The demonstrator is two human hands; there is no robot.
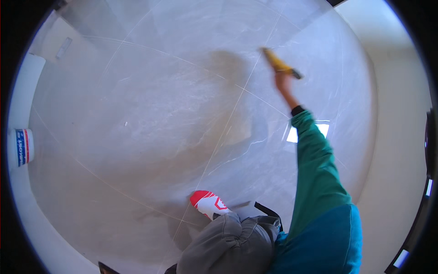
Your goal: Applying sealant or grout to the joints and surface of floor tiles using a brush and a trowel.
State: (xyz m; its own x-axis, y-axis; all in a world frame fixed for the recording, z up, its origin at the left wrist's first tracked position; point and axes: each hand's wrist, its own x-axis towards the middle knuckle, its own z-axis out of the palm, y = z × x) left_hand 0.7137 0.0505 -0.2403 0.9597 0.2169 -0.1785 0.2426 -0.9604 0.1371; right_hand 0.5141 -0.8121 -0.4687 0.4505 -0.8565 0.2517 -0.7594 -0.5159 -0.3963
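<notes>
My right arm, in a green and blue sleeve, reaches far out over the grey tiled floor (159, 105). At its end, my right hand (284, 83) is closed round a long yellow tool with a black end (277, 61). The tool tapers toward its far left tip, and motion blurs it, so its exact kind cannot be made out. Whether it touches the floor I cannot tell. My left hand is out of the picture.
A white bucket with a blue and red label (23, 147) stands at the left wall. My foot in a white and red sock (210, 203) rests on the floor. Pale walls curve along both sides, the right wall (397, 118) being beside my arm. A bright reflection lies near my forearm.
</notes>
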